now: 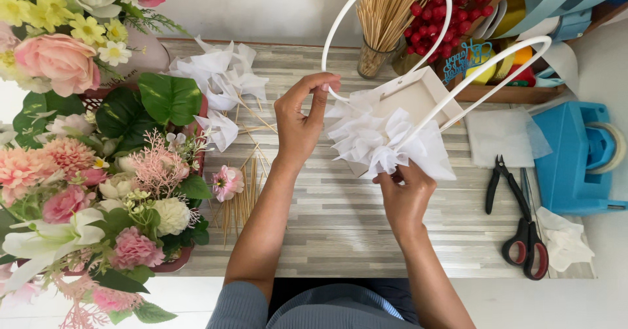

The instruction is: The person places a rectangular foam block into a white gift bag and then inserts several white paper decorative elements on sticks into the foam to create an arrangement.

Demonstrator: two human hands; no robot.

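A white box-shaped basket (424, 93) with two thin white loop handles is held tilted above the table. My left hand (299, 118) pinches one loop handle (335, 38) near its lower end. My right hand (404, 193) grips a bunch of folded white tissue paper (383, 136) from below, the paper fanning out over the basket's front. Several more folded white tissue pieces (221, 80) on wooden sticks lie on the table to the left of my left hand.
A large arrangement of pink, yellow and white artificial flowers (85, 152) fills the left side. A glass of wooden sticks (379, 34) and red berries (445, 21) stand at the back. Pliers (502, 185), red-handled scissors (528, 244) and a blue tape dispenser (575, 159) lie on the right.
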